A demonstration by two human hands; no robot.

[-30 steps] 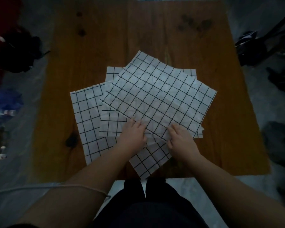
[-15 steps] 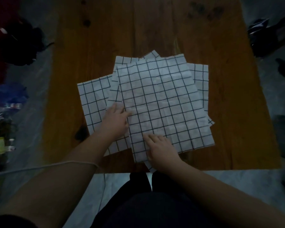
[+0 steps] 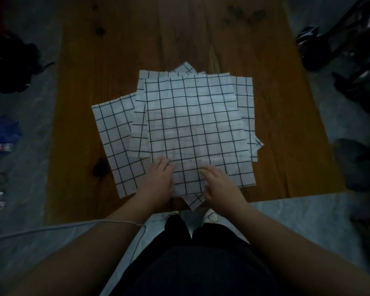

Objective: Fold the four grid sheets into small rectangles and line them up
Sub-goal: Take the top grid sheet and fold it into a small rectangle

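The top grid sheet [image 3: 192, 124] lies square at mid-frame on the desk [image 3: 282, 99], running away from both hands. The left hand [image 3: 158, 182] presses its near corner, fingers flat and together. The right hand [image 3: 220, 186] bends its fingers over the near edge; I can't tell whether it is pinching.

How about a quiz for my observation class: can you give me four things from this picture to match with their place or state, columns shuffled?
Things
1. top white paper sheet with black grid
2. leftmost white grid sheet
3. left hand
4. brown wooden table

Places or states
A. carries all the sheets
B. pokes out farthest left from under the others
C. lies uppermost, nearly square to the table
D. rests on the top sheet's near left corner

Pairs: 1-C, 2-B, 3-D, 4-A
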